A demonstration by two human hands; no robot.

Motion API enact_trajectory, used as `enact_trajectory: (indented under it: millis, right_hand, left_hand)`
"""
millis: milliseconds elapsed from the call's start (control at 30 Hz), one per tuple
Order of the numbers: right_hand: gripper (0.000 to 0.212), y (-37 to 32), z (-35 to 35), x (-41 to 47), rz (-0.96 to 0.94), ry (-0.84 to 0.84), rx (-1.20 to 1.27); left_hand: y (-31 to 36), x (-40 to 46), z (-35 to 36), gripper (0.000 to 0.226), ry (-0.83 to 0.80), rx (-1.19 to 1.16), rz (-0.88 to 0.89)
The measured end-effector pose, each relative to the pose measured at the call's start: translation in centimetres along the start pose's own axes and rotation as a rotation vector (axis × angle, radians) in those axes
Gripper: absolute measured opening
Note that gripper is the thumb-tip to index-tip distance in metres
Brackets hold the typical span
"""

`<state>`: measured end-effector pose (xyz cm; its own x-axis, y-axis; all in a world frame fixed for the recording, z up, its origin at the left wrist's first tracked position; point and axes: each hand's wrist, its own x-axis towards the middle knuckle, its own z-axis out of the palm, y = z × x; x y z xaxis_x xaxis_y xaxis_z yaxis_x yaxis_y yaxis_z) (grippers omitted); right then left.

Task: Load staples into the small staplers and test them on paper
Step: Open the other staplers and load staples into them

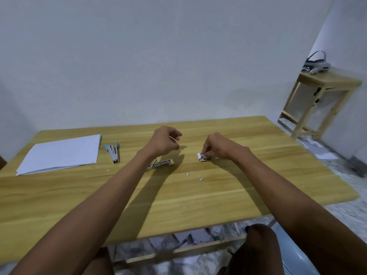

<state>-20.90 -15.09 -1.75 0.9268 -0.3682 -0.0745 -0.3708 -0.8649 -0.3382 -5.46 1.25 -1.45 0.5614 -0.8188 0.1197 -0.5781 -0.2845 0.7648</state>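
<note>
A yellow stapler (161, 164) lies opened on the wooden table (198, 195), partly hidden under my left forearm. My left hand (165, 140) hovers above it with fingers loosely curled; I cannot tell if it pinches anything. My right hand (215, 146) rests on the table and pinches a small white staple box (202, 157). Two small staple bits (187, 174) (201, 178) lie loose in front of the hands. A blue stapler (113, 152) lies opened beside a stack of white paper (59, 152) at the left.
The table's back edge meets a pale wall. A small wooden side table (321, 100) with a headset (316, 63) stands at the far right. Paper scraps litter the floor (325, 153). My knees (260, 249) show under the front edge.
</note>
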Motion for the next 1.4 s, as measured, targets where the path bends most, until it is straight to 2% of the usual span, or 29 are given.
enact_trajectory:
  millis: [200,300,367,433,467,600,733,933,1400]
  right_hand:
    - [0.005,-0.3,-0.5,-0.8,0.003,-0.042,-0.048]
    - [0.003,-0.3,-0.8,-1.0,0.018,-0.065,-0.065]
    - [0.003,-0.3,-1.0,-0.9,0.034,-0.053,-0.050]
    - [0.007,-0.4,-1.1,-0.7,0.026,-0.027,-0.049]
    - [0.009,-0.6,-1.1,-0.6,0.016,-0.012,-0.049]
    - [0.008,-2.4,-0.7,0.0,-0.074,0.052,0.016]
    - [0.012,-5.6,1.1,1.0,-0.181,0.056,0.115]
    - [0.014,-9.1,3.8,2.3,-0.289,0.065,0.105]
    - [0.014,-9.9,4.8,3.7,-0.264,-0.007,0.146]
  left_hand:
    - [-1.7,-1.3,-0.3,0.026,-0.043,0.115,-0.026]
    - [-2.8,-2.2,-1.7,0.044,-0.006,0.139,-0.118]
    - [-3.6,-3.1,-3.2,0.058,-0.052,0.194,-0.177]
    - [-4.5,-4.1,-4.4,0.061,-0.154,0.277,-0.223]
    - [-5.1,-4.6,-4.7,0.055,-0.182,0.284,-0.230]
    - [-6.6,-6.5,-4.7,0.020,-0.058,0.176,-0.110]
    - [-7.5,-8.2,-3.5,0.017,0.089,0.036,-0.006]
    - [-8.0,-8.4,-2.7,0.020,0.074,0.142,0.066]
    - [-8.7,-8.1,-2.5,0.017,0.139,0.082,0.005]
